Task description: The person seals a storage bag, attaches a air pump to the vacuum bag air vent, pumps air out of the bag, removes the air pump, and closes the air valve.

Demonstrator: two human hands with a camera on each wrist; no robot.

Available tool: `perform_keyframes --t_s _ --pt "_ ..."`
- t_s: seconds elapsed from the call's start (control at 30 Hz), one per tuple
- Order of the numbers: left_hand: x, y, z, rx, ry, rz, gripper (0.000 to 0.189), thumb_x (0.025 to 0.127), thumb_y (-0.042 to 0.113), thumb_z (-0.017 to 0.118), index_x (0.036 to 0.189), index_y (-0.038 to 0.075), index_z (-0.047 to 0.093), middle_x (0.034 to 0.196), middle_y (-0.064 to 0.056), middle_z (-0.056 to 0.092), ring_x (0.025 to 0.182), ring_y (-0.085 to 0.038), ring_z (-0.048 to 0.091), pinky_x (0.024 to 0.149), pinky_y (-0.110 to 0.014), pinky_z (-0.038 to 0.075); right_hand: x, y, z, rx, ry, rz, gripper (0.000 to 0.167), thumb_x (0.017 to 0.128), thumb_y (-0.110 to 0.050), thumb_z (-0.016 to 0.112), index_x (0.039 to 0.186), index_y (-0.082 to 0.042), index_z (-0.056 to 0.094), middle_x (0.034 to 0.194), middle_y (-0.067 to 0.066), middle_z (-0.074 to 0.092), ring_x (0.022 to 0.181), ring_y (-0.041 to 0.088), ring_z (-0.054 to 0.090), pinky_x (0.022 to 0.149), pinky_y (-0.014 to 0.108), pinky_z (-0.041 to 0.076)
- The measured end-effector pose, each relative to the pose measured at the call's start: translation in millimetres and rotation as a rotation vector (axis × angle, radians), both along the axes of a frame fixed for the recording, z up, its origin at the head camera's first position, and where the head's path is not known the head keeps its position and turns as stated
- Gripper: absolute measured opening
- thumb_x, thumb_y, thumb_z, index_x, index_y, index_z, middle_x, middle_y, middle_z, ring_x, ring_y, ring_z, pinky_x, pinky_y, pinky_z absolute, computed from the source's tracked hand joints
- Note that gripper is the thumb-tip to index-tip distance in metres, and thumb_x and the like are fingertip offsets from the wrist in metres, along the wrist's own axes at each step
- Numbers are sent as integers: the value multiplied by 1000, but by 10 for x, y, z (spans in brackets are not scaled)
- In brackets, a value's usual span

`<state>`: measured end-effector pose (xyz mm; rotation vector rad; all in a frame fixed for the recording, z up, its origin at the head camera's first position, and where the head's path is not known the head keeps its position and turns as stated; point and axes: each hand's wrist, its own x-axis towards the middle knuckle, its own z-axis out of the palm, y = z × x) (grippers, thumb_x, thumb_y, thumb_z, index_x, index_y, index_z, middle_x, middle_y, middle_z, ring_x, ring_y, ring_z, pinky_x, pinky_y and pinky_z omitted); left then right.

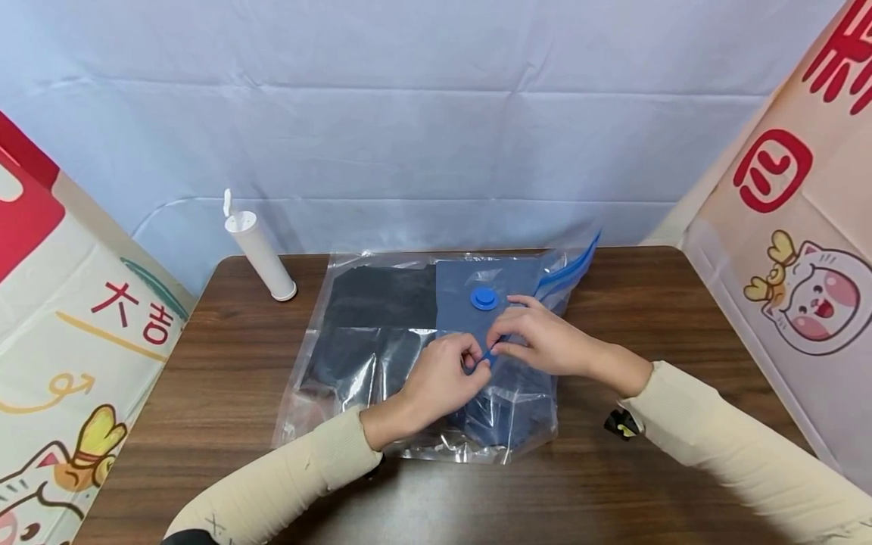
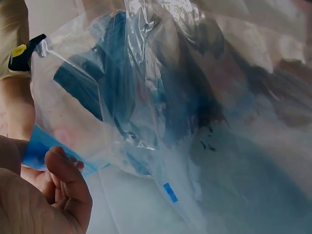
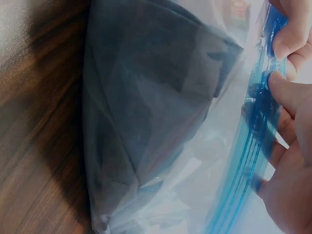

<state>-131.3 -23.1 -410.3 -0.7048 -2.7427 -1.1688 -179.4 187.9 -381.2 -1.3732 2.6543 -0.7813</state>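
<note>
A clear vacuum storage bag with a blue zip seal lies flat on the table, its seal edge lifted at the right. Inside are dark folded cloth and blue cloth. A round blue valve sits on the bag's upper face. Close together above the bag, my left hand and right hand both pinch the zip seal. In the right wrist view, the right thumb and fingers grip the ridged blue strip, with the left fingertips just beyond.
A white pump tube with a raised handle stands at the table's back left. The brown wooden table meets a pale cloth backdrop behind. Printed hangings flank both sides. A small black-and-yellow piece is by the right cuff.
</note>
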Motion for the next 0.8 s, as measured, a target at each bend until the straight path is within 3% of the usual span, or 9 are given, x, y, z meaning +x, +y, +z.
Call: perform_keyframes --t_s 0.17,0.53,0.8 --pt "-3 7 -9 -6 15 -3 15 84 13 72 75 16 60 73 5 56 66 -8 49 60 -21 41 2 -15 -4 -3 3 -10 8 92 -10 77 96 -16 75 92 -7 73 91 10 68 117 59 24" --pt "-21 15 21 -49 -107 -44 20 86 13 69 69 17 60 58 12 48 50 0 42 49 -18 34 -2 -19 -33 18 19 18 9 90 -9 78 92 -15 71 89 -12 69 89 10 66 113 62 29" --pt "-7 19 27 -50 -109 -48 22 86 10 69 67 16 58 57 11 45 50 -1 42 48 -18 34 -22 -16 -21 57 18 41 9 90 -10 78 95 -16 73 92 -11 71 94 12 67 112 65 29"
